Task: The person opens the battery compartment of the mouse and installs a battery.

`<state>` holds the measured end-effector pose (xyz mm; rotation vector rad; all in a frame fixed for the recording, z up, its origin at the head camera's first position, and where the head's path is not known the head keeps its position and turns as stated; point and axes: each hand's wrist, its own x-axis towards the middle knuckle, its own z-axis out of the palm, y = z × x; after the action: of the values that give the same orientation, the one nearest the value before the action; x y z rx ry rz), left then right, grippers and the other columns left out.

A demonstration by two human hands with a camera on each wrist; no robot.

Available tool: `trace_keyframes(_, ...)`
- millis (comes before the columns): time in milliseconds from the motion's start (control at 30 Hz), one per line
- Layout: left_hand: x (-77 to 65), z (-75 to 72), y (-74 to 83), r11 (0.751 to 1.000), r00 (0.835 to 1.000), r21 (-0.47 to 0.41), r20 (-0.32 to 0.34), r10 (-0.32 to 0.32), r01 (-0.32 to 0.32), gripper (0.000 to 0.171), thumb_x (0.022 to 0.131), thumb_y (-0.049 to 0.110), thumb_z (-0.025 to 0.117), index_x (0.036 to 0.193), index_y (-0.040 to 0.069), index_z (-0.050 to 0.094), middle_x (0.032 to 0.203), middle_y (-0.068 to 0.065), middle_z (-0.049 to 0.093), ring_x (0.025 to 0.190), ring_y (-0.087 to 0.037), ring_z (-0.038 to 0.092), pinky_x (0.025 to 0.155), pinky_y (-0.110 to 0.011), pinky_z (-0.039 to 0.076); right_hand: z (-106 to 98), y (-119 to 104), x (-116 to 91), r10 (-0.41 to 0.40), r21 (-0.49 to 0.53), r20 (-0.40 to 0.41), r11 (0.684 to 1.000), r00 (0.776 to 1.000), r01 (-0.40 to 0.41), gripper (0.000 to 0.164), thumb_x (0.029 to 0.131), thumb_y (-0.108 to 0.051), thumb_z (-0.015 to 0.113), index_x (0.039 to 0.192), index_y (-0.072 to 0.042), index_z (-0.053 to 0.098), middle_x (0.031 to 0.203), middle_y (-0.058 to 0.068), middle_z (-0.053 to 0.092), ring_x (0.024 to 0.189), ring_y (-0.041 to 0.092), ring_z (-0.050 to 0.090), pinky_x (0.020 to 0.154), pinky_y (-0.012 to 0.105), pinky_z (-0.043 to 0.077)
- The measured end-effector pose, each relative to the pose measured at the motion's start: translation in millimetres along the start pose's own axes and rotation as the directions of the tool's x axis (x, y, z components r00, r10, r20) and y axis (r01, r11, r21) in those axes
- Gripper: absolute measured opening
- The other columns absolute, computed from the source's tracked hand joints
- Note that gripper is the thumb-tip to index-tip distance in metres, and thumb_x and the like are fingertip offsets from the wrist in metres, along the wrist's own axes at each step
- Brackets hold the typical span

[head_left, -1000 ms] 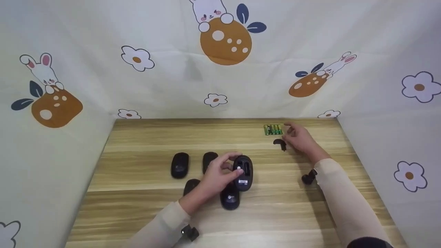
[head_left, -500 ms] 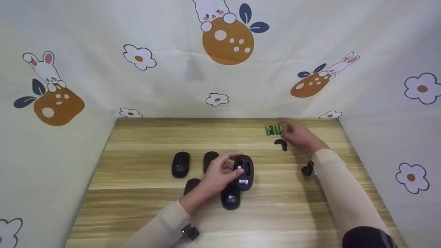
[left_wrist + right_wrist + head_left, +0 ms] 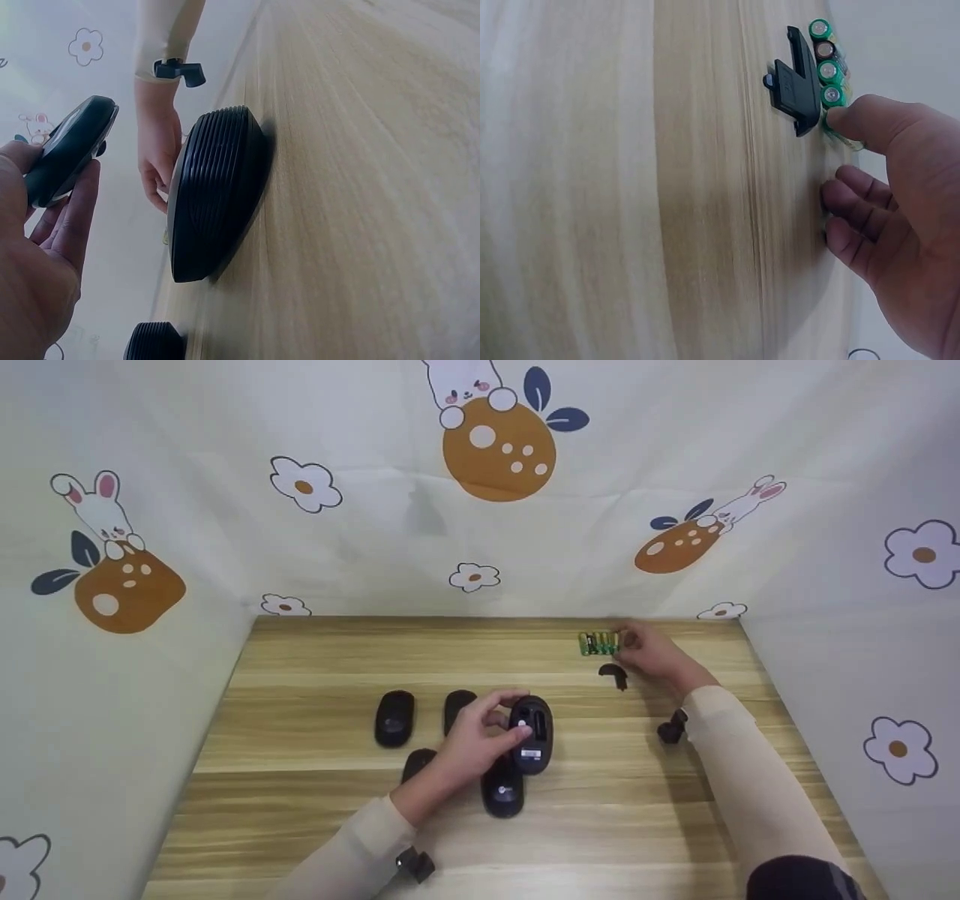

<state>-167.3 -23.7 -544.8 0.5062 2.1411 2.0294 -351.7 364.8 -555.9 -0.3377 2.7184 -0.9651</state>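
In the head view my left hand (image 3: pixel 472 742) grips a black computer mouse (image 3: pixel 535 757) by its edge, underside up, with the long battery slot uncovered. The left wrist view shows this mouse (image 3: pixel 71 154) held above the table between thumb and fingers. At the back right, my right hand (image 3: pixel 654 654) pinches the end battery of a row of green batteries (image 3: pixel 596 643), thumb on its near end and index finger at its far end. In the right wrist view the thumb covers that battery's end, the other fingers bent beside it. A black battery cover (image 3: pixel 797 90) lies next to the row.
Several other black mice lie on the wooden table (image 3: pixel 300 825), one (image 3: pixel 503 795) partly under the held mouse and another (image 3: pixel 394 720) farther left. My left forearm and hand partly hide two of them. Printed fabric walls (image 3: pixel 360 547) stand around the back and sides.
My right hand has moved slightly left onto the end of the battery row, and its thumb and index finger have closed around the end battery. My left hand keeps holding the mouse in place.
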Motion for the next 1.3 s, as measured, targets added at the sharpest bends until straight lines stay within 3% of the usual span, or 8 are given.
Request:
trace_keyframes(167, -0.4, -0.7, -0.2, 1.0, 1.0, -0.005, 0.0, 0.001, -0.001, 0.05, 0.099, 0.018, 0.085, 0.147, 0.018, 0.07, 0.136, -0.01, 0.065, 0.096, -0.023, 0.074, 0.076, -0.036, 0.067, 2, 2, -2, -0.023, 0.05, -0.056, 0.998, 0.998, 0.026, 0.049, 0.097, 0.002, 0.075, 0.141, -0.001, 0.053, 0.132, 0.022, 0.062, 0.099, 0.028, 0.062, 0.082, 0.036, 0.052)
trace_keyframes(433, -0.7, 0.9, 0.2, 1.0, 1.0, -0.005, -0.002, -0.001, 0.001, 0.051, 0.098, 0.019, 0.086, 0.146, 0.019, 0.07, 0.136, -0.009, 0.064, 0.097, -0.023, 0.074, 0.076, -0.039, 0.068, 8, 3, -4, -0.003, 0.112, -0.129, 0.994, 0.992, 0.018, 0.038, 0.1, 0.0, 0.075, 0.132, -0.002, 0.054, 0.125, 0.016, 0.065, 0.109, 0.03, 0.064, 0.092, 0.042, 0.053)
trace_keyframes(633, 0.2, 1.6, -0.8, 1.0, 1.0, -0.008, -0.005, 0.008, -0.008, 0.049, 0.099, 0.017, 0.085, 0.146, 0.018, 0.07, 0.135, -0.01, 0.064, 0.095, -0.023, 0.074, 0.076, -0.036, 0.067, 12, 2, -5, -0.027, 0.145, -0.165, 0.988, 0.986, 0.051, 0.031, 0.104, 0.001, 0.07, 0.13, 0.002, 0.055, 0.114, 0.017, 0.068, 0.101, 0.029, 0.064, 0.087, 0.037, 0.053)
trace_keyframes(900, 0.6, 2.1, 0.4, 1.0, 1.0, -0.012, -0.006, 0.009, -0.009, 0.05, 0.099, 0.016, 0.085, 0.146, 0.017, 0.07, 0.134, -0.01, 0.064, 0.093, -0.023, 0.074, 0.074, -0.036, 0.067, 15, -2, -10, -0.019, 0.16, -0.219, 0.985, 0.975, 0.055, 0.026, 0.107, -0.002, 0.065, 0.133, -0.002, 0.061, 0.114, 0.014, 0.069, 0.101, 0.027, 0.064, 0.085, 0.038, 0.054)
trace_keyframes(1100, 1.0, 2.5, 1.3, 1.0, 1.0, 0.005, -0.006, 0.012, -0.012, 0.05, 0.098, 0.016, 0.086, 0.146, 0.017, 0.07, 0.135, -0.009, 0.066, 0.094, -0.022, 0.074, 0.079, -0.037, 0.066, 15, -8, -17, 0.016, 0.267, -0.275, 0.962, 0.961, 0.061, 0.028, 0.102, -0.002, 0.063, 0.13, -0.001, 0.061, 0.109, 0.011, 0.064, 0.094, 0.026, 0.061, 0.069, 0.03, 0.055)
trace_keyframes(1300, 2.0, 2.7, -0.9, 1.0, 1.0, -0.001, -0.002, 0.016, -0.016, 0.05, 0.098, 0.015, 0.086, 0.146, 0.016, 0.07, 0.134, -0.009, 0.066, 0.094, -0.023, 0.075, 0.078, -0.036, 0.067, 16, -16, -26, 0.024, 0.322, -0.331, 0.942, 0.943, 0.089, 0.027, 0.1, -0.001, 0.063, 0.127, 0.001, 0.062, 0.113, 0.014, 0.067, 0.101, 0.024, 0.062, 0.074, 0.026, 0.055)
